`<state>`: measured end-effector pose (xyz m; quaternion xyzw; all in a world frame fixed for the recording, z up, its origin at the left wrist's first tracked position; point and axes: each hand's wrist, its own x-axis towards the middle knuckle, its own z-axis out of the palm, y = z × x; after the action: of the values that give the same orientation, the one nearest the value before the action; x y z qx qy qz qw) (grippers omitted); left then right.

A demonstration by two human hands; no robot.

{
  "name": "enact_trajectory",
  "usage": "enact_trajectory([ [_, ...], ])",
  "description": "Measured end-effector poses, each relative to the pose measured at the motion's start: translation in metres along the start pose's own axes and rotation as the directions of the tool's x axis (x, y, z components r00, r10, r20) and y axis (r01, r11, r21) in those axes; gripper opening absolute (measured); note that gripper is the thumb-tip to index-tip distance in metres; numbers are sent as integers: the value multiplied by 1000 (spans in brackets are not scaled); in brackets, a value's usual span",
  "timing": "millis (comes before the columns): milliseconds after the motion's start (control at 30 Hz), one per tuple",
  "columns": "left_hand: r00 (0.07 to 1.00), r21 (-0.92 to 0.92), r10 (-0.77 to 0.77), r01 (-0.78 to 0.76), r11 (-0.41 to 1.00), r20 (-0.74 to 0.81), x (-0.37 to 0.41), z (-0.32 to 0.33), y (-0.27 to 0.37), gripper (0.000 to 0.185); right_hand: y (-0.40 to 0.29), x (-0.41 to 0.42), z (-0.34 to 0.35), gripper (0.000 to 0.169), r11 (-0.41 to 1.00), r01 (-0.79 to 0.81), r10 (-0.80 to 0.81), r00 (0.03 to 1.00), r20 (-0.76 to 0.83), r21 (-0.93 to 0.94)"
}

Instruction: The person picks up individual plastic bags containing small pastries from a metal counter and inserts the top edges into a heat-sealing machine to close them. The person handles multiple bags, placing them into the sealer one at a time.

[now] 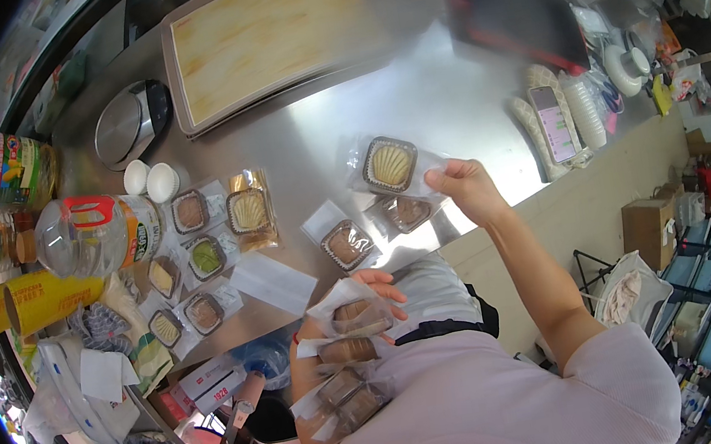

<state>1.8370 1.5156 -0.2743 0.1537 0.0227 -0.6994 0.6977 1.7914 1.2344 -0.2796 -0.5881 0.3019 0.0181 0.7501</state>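
My right hand (pixel 464 188) pinches the edge of a clear bag holding a pale shell-shaped pastry (pixel 390 165) in a dark tray. Under that bag lies a bagged brown pastry (pixel 406 213), partly covered. Another bagged brown pastry (pixel 346 245) sits to its left near the table edge. My left hand (pixel 382 285) is at the table's front edge, partly hidden, with a bagged brown pastry (pixel 361 317) held against it. More bagged brown pastries (pixel 351 398) rest along my left forearm, close to my body.
Bagged green (pixel 205 257), brown and yellow pastries lie on the left of the steel table (pixel 314 131). Around them are white paper cups (pixel 162 182), a plastic jug (pixel 98 233) and a kitchen scale (pixel 131 124). A baking tray (pixel 174 77) stands behind; a phone (pixel 554 123) rests at right.
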Motion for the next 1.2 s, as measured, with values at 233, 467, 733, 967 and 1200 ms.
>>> enact_trajectory([
  [233,989,50,147,-147,988,3,-31,-4,6,63,-77,8,13,11,793,178,-20,964,267,-582],
  [467,963,-234,238,-204,951,129,-29,-52,12,64,-129,18,34,12,411,471,294,741,603,-780],
  [733,979,-64,195,-191,980,59,-16,-70,35,59,-113,32,68,10,363,646,487,483,728,-672],
  [967,989,110,79,-65,992,-128,0,-55,53,74,-100,48,72,10,343,754,456,388,801,-560],
  [1200,984,-114,-54,35,993,-169,27,-51,59,68,-87,60,64,13,362,809,370,331,868,-463],
])
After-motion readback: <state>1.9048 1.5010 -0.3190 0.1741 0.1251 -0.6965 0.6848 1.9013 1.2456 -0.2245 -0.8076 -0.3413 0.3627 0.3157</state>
